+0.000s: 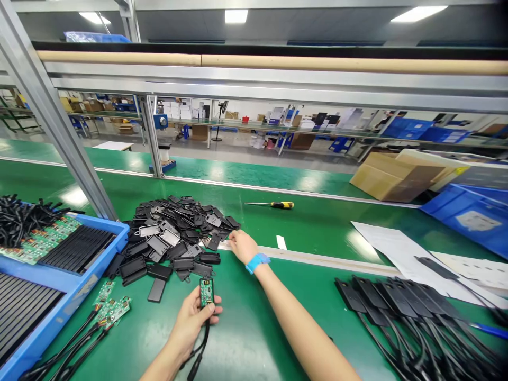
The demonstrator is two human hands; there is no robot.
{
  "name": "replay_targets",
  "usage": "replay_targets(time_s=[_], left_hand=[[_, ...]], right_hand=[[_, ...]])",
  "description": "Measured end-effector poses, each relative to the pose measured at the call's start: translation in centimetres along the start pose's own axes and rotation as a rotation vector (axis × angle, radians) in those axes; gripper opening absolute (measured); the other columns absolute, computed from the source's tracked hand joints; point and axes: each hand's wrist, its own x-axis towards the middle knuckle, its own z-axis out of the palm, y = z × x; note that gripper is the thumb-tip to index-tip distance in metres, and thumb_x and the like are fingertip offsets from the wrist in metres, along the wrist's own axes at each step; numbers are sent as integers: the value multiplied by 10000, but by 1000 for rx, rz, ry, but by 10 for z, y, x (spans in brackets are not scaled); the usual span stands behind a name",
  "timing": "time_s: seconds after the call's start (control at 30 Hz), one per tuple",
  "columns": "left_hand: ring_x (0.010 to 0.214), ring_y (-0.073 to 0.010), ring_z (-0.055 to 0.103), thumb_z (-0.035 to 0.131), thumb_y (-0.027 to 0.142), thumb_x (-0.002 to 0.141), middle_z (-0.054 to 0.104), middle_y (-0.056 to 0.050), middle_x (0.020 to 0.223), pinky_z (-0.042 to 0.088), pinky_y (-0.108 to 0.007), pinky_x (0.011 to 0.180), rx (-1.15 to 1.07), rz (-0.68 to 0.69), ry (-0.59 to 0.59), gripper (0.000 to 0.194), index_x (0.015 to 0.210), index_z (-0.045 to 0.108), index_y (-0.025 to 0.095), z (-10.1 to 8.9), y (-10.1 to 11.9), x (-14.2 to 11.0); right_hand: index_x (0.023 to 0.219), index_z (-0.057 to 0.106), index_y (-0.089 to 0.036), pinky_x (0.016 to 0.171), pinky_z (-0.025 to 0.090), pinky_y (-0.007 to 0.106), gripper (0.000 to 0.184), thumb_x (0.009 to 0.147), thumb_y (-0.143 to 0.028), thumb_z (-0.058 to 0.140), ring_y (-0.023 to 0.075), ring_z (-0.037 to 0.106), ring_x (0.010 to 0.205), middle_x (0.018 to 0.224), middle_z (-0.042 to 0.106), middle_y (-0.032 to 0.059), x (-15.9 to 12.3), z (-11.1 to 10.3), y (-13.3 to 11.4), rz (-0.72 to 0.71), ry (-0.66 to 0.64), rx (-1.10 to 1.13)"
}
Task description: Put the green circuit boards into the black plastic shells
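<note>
Left grip (192, 320): clamped on circuit board (206, 292).
Right grip (243, 246): fingers bunched (whether around anything, I cannot tell).
Black casings (157, 245): heaped left of right grip; selecting one seems underway, calling for a single clean pinch.

The display (207, 282) on the near, held circuit board (207, 297) appeared to read 88. The right blue bin's (492, 238) label (477, 220) was too blurred.
</note>
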Motion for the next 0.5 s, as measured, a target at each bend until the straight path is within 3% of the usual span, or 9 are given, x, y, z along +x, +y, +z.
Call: replay_targets(time_s=[0.13, 0.23, 0.37, 0.5], left_hand=[[812, -192, 657, 748, 399, 735, 623, -167, 1160, 526, -314, 716, -25, -23, 3, 729, 1304, 357, 165, 2, 7, -4], [863, -212, 660, 778, 333, 707, 656, -184, 1092, 523, -334, 791, -80, -24, 6, 808, 1326, 301, 129, 0, 9, -7], [910, -254, 666, 748, 312, 732, 673, -185, 1035, 524, -365, 814, -92, -19, 1, 702, 1280, 356, 115, -1, 10, -12], [818, -223, 673, 766, 330, 707, 690, -147, 943, 534, -321, 729, -36, -30, -25, 629, 1205, 444, 120, 3, 10, -13]], right_hand=[[1039, 554, -127, 747, 446, 321, 445, 715, -363, 747, 236, 599, 886, 1083, 529, 132, 23, 26, -26, 27, -3, 177], [945, 534, -137, 746, 451, 331, 360, 686, -274, 744, 225, 593, 838, 944, 554, 85, 26, 34, -31, 30, 26, 344], [907, 482, -182, 637, 470, 289, 118, 849, -284, 498, 166, 580, 678, 735, 528, -1, 1, 16, -28, 3, 88, 636], [969, 451, -196, 487, 448, 239, 291, 879, -471, 427, 155, 579, 647, 749, 523, 2, -50, -15, -25, 2, 103, 884]])
